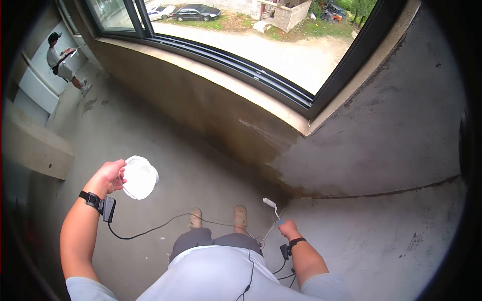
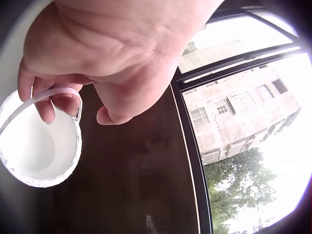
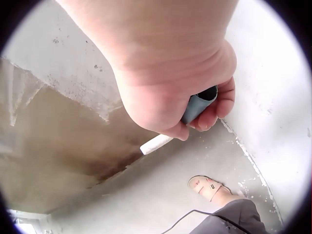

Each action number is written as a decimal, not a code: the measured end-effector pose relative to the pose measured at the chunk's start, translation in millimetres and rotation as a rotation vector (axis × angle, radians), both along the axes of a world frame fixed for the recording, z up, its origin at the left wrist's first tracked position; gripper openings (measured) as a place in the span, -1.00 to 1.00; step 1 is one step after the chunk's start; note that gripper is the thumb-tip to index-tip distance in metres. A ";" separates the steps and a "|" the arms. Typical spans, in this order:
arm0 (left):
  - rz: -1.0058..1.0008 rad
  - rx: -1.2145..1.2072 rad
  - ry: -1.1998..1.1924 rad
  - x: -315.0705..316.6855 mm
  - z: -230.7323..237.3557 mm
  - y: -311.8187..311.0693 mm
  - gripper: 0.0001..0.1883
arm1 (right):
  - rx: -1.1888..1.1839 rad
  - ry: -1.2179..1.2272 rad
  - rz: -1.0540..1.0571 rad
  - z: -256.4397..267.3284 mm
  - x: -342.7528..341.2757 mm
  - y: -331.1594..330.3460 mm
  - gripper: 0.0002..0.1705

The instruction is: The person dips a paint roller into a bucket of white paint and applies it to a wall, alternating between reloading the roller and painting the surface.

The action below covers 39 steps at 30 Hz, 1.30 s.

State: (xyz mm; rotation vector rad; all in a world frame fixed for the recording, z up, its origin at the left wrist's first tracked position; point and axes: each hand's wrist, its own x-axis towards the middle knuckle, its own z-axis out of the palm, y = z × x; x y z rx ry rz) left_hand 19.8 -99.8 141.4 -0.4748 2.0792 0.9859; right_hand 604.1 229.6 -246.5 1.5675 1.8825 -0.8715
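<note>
A white bucket point(image 1: 140, 177) hangs at the left hand point(image 1: 111, 176), whose fingers curl at its rim and handle. In the left wrist view the fingers of the left hand point(image 2: 97, 58) hook round the thin pale handle point(image 2: 58, 91) of the bucket point(image 2: 39, 146), white inside with a crusted rim. The right hand point(image 1: 289, 229) grips a small paint roller point(image 1: 269, 202) with a white sleeve, its head held out over the floor edge. In the right wrist view the right hand point(image 3: 175, 92) wraps the blue-grey roller grip point(image 3: 199, 105); the white roller sleeve point(image 3: 156, 144) shows beyond it.
A low wall point(image 1: 201, 105), brown and damp-looking, runs under a dark-framed window point(image 1: 236, 62). Grey wall point(image 1: 381, 115) stands at the right. A person point(image 1: 61, 60) stands at the far left. A concrete ledge point(image 1: 37, 143) juts in at left. Cables cross before the body.
</note>
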 end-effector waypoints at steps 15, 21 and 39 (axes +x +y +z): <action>0.080 0.475 0.132 -102.3 -85.3 -147.3 -0.87 | 0.278 0.464 0.056 176.8 -171.4 -135.0 -0.70; -0.010 0.583 -0.009 -104.2 -115.8 -119.5 -0.79 | 0.459 0.555 0.319 281.6 -261.9 -178.1 -0.73; -0.464 0.710 -0.218 28.0 -70.2 5.5 -0.55 | 0.195 0.125 0.726 356.1 -357.3 -220.7 -0.81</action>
